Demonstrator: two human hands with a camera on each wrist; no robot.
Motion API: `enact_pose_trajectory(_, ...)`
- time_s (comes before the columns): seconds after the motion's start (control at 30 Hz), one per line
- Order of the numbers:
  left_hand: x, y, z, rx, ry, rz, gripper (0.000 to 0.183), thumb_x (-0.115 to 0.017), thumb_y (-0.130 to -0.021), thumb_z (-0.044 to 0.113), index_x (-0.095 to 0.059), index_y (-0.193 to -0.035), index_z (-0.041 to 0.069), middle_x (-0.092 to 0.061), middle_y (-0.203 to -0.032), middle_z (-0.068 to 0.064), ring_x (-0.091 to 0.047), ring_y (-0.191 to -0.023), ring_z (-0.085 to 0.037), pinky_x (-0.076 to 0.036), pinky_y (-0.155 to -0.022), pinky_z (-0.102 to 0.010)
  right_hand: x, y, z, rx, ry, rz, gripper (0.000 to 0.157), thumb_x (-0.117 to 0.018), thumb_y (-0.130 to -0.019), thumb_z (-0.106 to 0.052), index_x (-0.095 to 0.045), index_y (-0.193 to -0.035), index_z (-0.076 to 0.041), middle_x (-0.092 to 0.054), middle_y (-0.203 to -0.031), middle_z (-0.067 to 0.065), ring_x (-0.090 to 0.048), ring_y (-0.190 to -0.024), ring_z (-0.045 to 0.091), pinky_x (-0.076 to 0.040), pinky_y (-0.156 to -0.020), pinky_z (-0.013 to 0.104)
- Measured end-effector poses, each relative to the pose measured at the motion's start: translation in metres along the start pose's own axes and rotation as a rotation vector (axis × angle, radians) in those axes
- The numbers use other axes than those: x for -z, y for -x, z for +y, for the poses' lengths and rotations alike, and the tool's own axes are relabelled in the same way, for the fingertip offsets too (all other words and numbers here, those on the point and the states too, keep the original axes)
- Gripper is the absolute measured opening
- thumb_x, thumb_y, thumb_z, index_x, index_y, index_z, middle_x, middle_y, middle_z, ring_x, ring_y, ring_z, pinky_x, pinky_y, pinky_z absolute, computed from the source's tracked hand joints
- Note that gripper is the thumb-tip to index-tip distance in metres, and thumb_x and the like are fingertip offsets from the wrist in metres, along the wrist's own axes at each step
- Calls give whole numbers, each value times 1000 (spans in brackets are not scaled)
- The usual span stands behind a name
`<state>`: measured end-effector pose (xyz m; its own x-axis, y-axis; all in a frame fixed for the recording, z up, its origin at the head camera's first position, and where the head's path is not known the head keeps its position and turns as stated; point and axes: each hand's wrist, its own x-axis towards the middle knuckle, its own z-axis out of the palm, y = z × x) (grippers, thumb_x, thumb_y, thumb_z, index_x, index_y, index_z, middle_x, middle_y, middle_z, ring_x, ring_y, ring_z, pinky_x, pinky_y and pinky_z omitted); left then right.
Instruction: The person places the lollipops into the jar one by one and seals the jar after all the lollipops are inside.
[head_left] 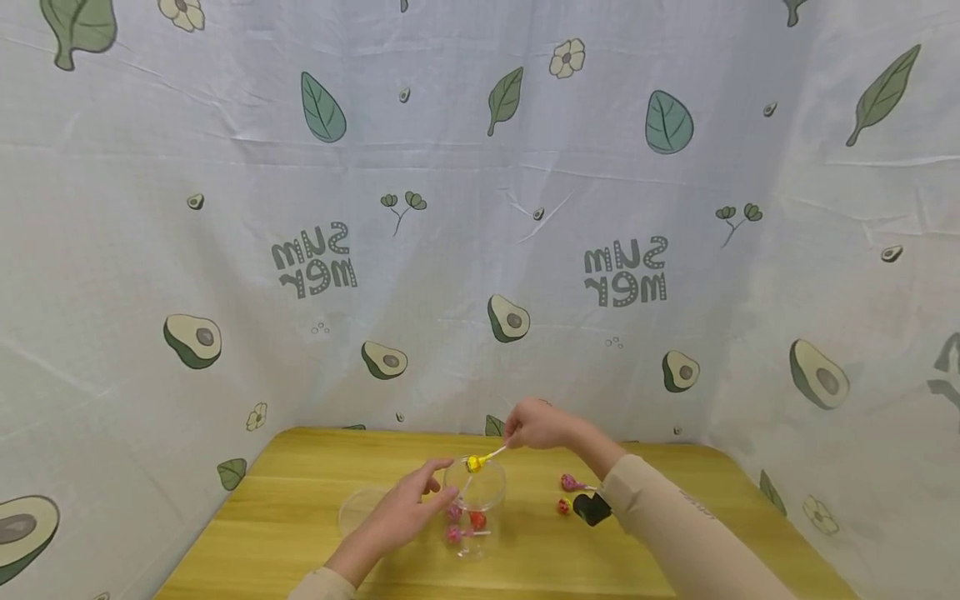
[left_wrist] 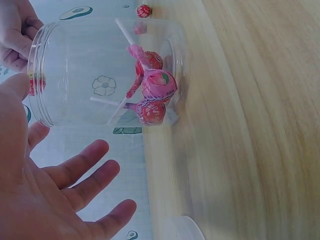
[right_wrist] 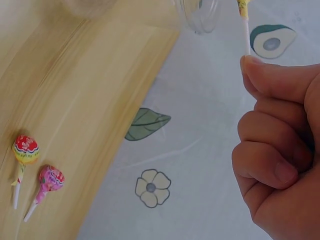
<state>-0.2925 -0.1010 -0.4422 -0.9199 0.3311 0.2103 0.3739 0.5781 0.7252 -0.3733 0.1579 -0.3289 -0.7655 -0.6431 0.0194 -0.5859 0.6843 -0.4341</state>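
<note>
A clear round jar (head_left: 491, 500) stands on the table, with several lollipops (left_wrist: 159, 86) in pink and red wrappers at its bottom. My left hand (head_left: 405, 507) is at the left of the jar's mouth, thumb and forefinger against the rim. In the left wrist view its other fingers are spread straight, clear of the wall. Over the mouth, my right hand (head_left: 536, 425) pinches the white stick of a yellow-wrapped lollipop (head_left: 474, 464) between thumb and forefinger. The candy end points down-left at the opening; the remaining fingers are curled into the palm.
Right of the jar lie a pink lollipop (head_left: 568, 482) and a red-and-yellow lollipop (head_left: 564, 506). A black object (head_left: 592, 509) of unclear kind shows by the right sleeve. A clear round lid (head_left: 352, 510) lies left of the jar. Printed cloth (head_left: 450, 250) hangs behind the wooden table (head_left: 300, 483).
</note>
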Motion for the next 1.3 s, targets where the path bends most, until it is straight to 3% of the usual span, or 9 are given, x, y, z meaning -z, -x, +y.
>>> enact_pose_trajectory(0.2, -2, 1, -1, 0, 23, -8, 59, -53, -99, 58, -48, -147, 23, -61, -111, -4, -58, -112, -31, -50, -83, -55, -6, -6, -7, 30, 33, -30, 10, -70, -90, -3, -75, -82, -3, -71, -77, 6, -52, -65, 11, -48, -63, 26)
enact_pose_trajectory(0.37, -2, -1, 1, -7, 20, 4, 56, -53, -100, 54, -48, -146, 23, -61, -109, -3, -58, -111, -30, -49, -82, -53, -7, -11, -14, 33, 81, -36, 10, -70, -90, -3, -75, -81, -5, -69, -75, 1, -54, -65, 10, -49, -65, 27)
enact_pose_trajectory(0.57, -2, -1, 3, -1, 14, 4, 55, -53, -101, 52, -48, -147, 22, -62, -110, -3, -59, -111, -31, -50, -82, -54, -11, -16, -23, 36, 157, -65, 10, -70, -88, -2, -75, -79, -3, -65, -70, -5, -51, -63, 8, -47, -62, 24)
enact_pose_trajectory(0.87, 0, -1, 1, 11, 9, 7, 56, -52, -101, 54, -47, -148, 24, -62, -114, -4, -58, -114, -32, -50, -84, -55, -18, -25, -34, 9, 222, -106, 18, -73, -89, -6, -74, -72, -11, -66, -67, -3, -49, -59, 8, -45, -59, 23)
enact_pose_trajectory(1.3, -2, -1, -1, 1, 15, -3, 60, -50, -101, 56, -45, -150, 21, -62, -116, -6, -58, -116, -33, -50, -86, -57, -30, -25, -44, 21, 304, -154, 24, -70, -87, -3, -71, -66, -15, -61, -63, -8, -47, -53, 7, -41, -52, 22)
